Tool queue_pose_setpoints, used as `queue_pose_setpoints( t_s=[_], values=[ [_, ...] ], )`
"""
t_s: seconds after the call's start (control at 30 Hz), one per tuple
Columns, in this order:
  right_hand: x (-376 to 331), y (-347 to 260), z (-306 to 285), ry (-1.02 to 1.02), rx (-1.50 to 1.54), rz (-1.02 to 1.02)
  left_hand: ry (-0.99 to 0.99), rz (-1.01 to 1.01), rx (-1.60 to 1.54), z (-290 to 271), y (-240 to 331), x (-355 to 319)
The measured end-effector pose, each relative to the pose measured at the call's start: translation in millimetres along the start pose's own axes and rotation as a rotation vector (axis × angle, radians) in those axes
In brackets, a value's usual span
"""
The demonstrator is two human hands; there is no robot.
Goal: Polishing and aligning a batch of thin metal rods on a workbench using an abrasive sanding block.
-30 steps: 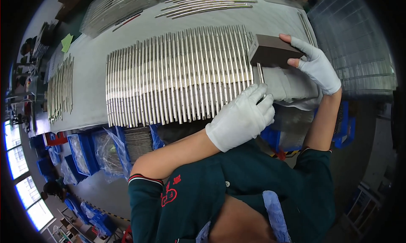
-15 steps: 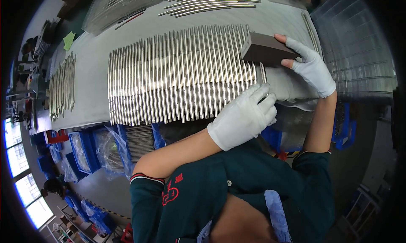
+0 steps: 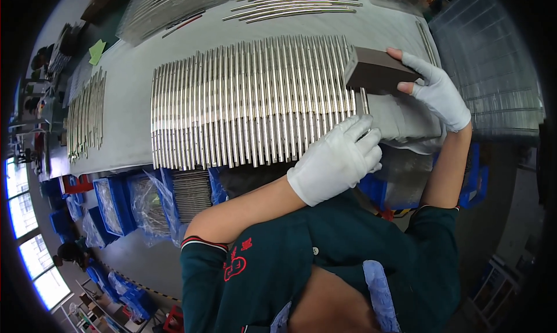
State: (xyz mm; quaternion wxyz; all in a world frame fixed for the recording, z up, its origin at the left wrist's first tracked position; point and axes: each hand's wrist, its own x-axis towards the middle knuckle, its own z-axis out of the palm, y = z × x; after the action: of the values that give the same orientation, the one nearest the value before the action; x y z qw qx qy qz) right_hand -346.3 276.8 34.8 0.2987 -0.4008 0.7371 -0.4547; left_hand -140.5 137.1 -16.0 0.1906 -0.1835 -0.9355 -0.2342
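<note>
My right hand (image 3: 440, 94), in a white glove with bare fingertips, grips a dark brown rectangular block (image 3: 380, 72) between thumb and fingers. The block is over the right end of a long row of shiny metal rods (image 3: 249, 101) lying side by side on the table. My left hand (image 3: 337, 160), gloved in white, is closed around the near end of a single metal rod (image 3: 364, 101) just right of the row. That rod's far part disappears beneath the block, so I cannot tell whether the two touch.
More rods (image 3: 290, 5) lie across the table's far side, and a smaller group (image 3: 87, 115) lies at the left. Clear plastic trays (image 3: 493, 60) stand to the right. Blue bins (image 3: 113, 205) with bagged rods sit below the table's near edge. A green paper (image 3: 97, 52) lies at the far left.
My right hand has shifted the block slightly to the right. My left hand stays on the rod's near end, nearly in place.
</note>
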Motion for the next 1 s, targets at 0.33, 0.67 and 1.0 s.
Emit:
queue_pose_setpoints(
  t_s=[0.33,0.67,1.0],
  values=[
    [-2,4,3,0.035,0.158,0.137,0.009,0.002,-0.021,4,-2,-3],
    [69,11,18,0.264,0.008,-0.340,-0.079,-0.016,0.126,8,-6,-3],
    [140,8,51,-0.127,0.286,-0.116,-0.031,-0.068,0.017,9,-8,-7]
  ],
)
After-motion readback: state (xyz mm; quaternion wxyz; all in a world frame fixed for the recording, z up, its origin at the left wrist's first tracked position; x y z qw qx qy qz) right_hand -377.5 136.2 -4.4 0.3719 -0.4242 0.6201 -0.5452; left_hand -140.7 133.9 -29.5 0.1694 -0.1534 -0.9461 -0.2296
